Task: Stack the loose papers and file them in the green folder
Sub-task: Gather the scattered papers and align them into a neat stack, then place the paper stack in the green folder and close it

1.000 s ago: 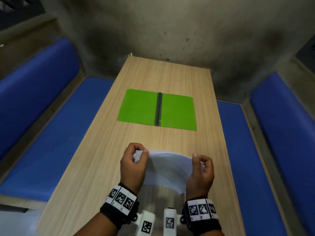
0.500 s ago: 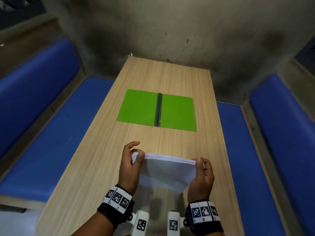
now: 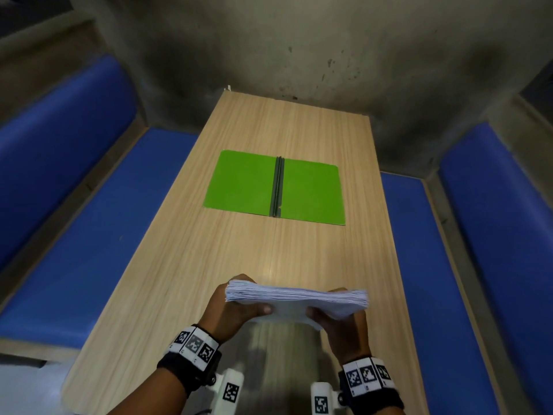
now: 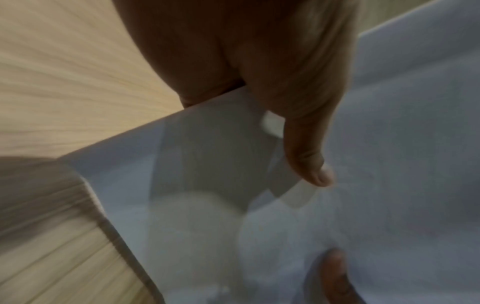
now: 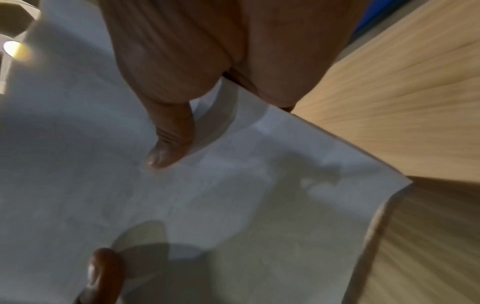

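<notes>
A stack of white papers (image 3: 296, 298) is held upright on edge above the near part of the wooden table (image 3: 209, 265). My left hand (image 3: 236, 310) grips its left side, thumb on the near sheet and fingers behind. My right hand (image 3: 341, 319) grips the right side the same way. In the left wrist view the thumb lies on the paper stack (image 4: 389, 144); the right wrist view shows the other thumb pressed on the paper stack (image 5: 233, 205). The green folder (image 3: 311, 193) lies open flat farther up the table, with a dark spine down its middle.
Blue padded benches (image 3: 89, 229) run along both sides of the table, the right bench (image 3: 425, 265) close by. A stained concrete wall (image 3: 269, 55) stands past the table's far end.
The sheets were bowed between both hands, then straightened. Now both hands have lifted the squared stack slightly and tipped it upright, thumbs moved onto the near face.
</notes>
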